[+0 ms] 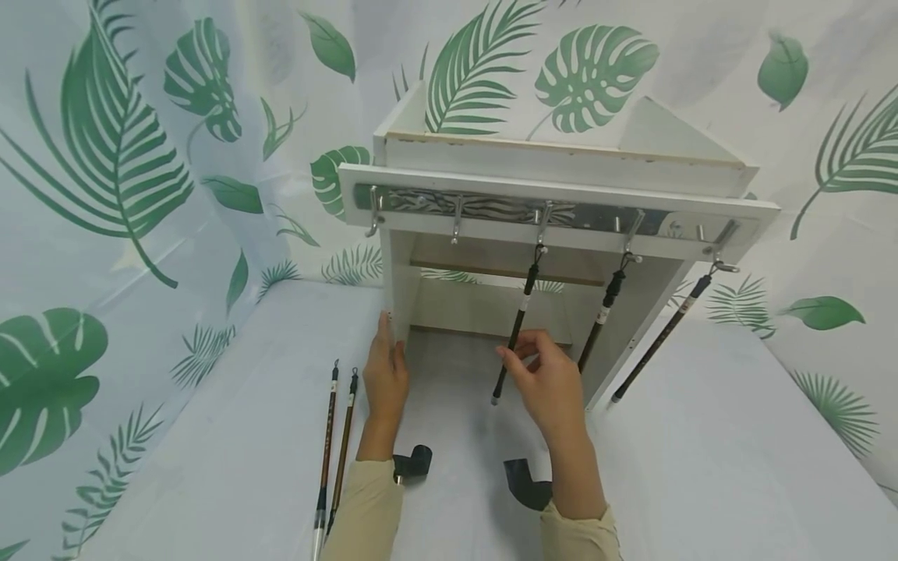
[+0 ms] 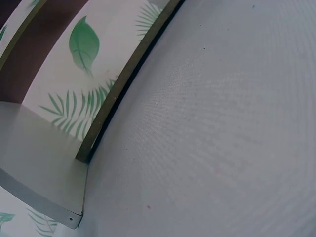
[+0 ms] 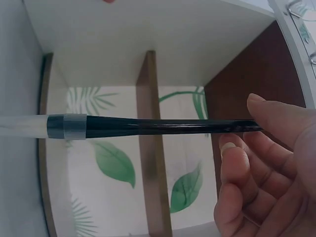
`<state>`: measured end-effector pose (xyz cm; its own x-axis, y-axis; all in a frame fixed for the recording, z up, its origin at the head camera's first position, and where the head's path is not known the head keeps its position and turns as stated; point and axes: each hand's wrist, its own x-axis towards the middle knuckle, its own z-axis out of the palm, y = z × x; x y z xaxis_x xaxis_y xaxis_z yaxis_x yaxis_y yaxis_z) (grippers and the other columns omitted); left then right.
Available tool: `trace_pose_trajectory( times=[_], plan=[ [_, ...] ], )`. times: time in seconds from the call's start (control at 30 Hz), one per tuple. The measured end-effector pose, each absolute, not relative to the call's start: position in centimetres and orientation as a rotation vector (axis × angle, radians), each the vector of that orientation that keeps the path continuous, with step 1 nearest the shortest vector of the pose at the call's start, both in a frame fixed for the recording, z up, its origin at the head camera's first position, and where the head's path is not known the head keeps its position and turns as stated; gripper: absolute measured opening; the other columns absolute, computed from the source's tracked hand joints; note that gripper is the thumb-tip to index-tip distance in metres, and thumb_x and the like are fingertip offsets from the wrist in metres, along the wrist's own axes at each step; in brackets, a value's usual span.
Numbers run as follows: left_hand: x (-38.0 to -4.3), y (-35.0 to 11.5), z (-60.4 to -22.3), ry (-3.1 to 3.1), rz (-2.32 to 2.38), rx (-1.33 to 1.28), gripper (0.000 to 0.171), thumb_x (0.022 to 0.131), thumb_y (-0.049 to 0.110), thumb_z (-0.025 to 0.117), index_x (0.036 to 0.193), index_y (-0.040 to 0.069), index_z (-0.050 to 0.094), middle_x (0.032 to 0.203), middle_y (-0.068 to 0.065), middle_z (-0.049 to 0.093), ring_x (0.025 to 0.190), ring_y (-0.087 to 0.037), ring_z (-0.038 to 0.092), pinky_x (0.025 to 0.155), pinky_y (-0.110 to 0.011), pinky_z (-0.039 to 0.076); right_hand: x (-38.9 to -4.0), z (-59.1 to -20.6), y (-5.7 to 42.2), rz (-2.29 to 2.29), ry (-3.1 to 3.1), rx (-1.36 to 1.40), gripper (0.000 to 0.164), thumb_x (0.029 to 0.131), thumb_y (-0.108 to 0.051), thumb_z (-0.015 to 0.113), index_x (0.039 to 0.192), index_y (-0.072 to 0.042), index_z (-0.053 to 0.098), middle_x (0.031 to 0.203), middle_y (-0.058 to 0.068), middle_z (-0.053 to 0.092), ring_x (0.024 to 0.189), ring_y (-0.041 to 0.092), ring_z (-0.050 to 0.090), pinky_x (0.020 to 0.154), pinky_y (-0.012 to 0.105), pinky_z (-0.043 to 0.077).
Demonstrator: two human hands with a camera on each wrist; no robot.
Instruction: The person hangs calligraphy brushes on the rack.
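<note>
My right hand [image 1: 552, 383] holds a dark-handled calligraphy brush [image 1: 517, 323] lightly between thumb and fingers. This brush hangs by its loop from the middle hook [image 1: 543, 222] of the rack. In the right wrist view its dark shaft [image 3: 173, 127] runs sideways to a pale tip [image 3: 22, 126], the thumb [image 3: 276, 113] on one side and curled fingers on the other. My left hand [image 1: 386, 382], fingers straight, is up against the lower front edge of the white shelf's left panel [image 1: 401, 288]. Two more brushes hang to the right, one partly behind my right hand [image 1: 610, 300], one on the end hook [image 1: 662, 335].
Two brushes [image 1: 328, 436] [image 1: 345, 444] lie on the white surface [image 1: 231, 467] left of my left arm. The shelf unit stands ahead, its hook board [image 1: 561, 195] jutting forward. Black curved pieces [image 1: 522, 485] sit beside my wrists. Leaf-patterned sheeting [image 1: 281, 70] hangs behind.
</note>
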<state>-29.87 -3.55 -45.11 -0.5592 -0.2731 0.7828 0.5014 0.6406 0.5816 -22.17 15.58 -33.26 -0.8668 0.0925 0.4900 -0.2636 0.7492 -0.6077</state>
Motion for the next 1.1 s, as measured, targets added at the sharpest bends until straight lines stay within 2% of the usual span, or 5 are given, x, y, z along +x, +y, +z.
trace_pose_trajectory(
  times=[0.27, 0.57, 0.8, 1.0, 1.1],
  plan=[
    [-29.9, -3.5, -45.3, -1.912, -1.028, -0.187, 0.051, 0.089, 0.000, 0.053, 0.138, 0.002, 0.036, 0.125, -0.023, 0.053, 0.111, -0.037, 0.055, 0.090, -0.044, 0.048, -21.8, -32.8, 16.0, 0.974, -2.340, 0.140, 0.024, 0.081, -0.016, 0.069, 0.100, -0.003, 0.062, 0.082, 0.008, 0.067, 0.061, 0.015, 0.056, 0.051, 0.021, 0.043],
    [-29.8, -3.5, -45.4, -1.917, -1.027, -0.184, 0.049, 0.090, 0.001, 0.052, 0.136, 0.000, 0.037, 0.125, -0.022, 0.053, 0.110, -0.036, 0.056, 0.089, -0.043, 0.048, -21.0, -32.2, 17.5, 1.013, -2.165, 0.197, 0.013, 0.086, -0.010, 0.062, 0.096, -0.001, 0.063, 0.073, 0.007, 0.064, 0.053, -0.002, 0.047, 0.044, 0.014, 0.038],
    [-29.7, -3.4, -45.2, -1.914, -1.035, -0.191, 0.050, 0.089, 0.000, 0.052, 0.137, 0.000, 0.037, 0.125, -0.022, 0.053, 0.111, -0.036, 0.055, 0.089, -0.044, 0.048, -20.1, -31.4, 19.5, 1.053, -2.020, 0.082, 0.015, 0.089, -0.010, 0.057, 0.096, 0.002, 0.063, 0.073, 0.011, 0.064, 0.055, -0.011, 0.046, 0.050, 0.005, 0.039],
    [-29.8, -3.5, -45.3, -1.908, -1.028, -0.196, 0.050, 0.089, 0.000, 0.052, 0.137, 0.000, 0.036, 0.125, -0.023, 0.053, 0.112, -0.037, 0.054, 0.090, -0.044, 0.047, -20.0, -31.3, 21.2, 1.101, -1.918, -0.052, 0.018, 0.089, -0.011, 0.056, 0.099, 0.003, 0.062, 0.072, -0.019, 0.057, 0.053, -0.009, 0.049, 0.051, 0.004, 0.041],
    [-29.9, -3.5, -45.3, -1.902, -1.032, -0.199, 0.050, 0.090, 0.000, 0.052, 0.137, 0.000, 0.036, 0.125, -0.023, 0.053, 0.112, -0.037, 0.054, 0.090, -0.044, 0.047, -20.1, -31.5, 22.3, 1.111, -1.867, -0.118, 0.021, 0.089, -0.012, 0.056, 0.102, 0.004, 0.061, 0.073, -0.025, 0.052, 0.053, -0.009, 0.049, 0.051, 0.004, 0.042]
  ],
)
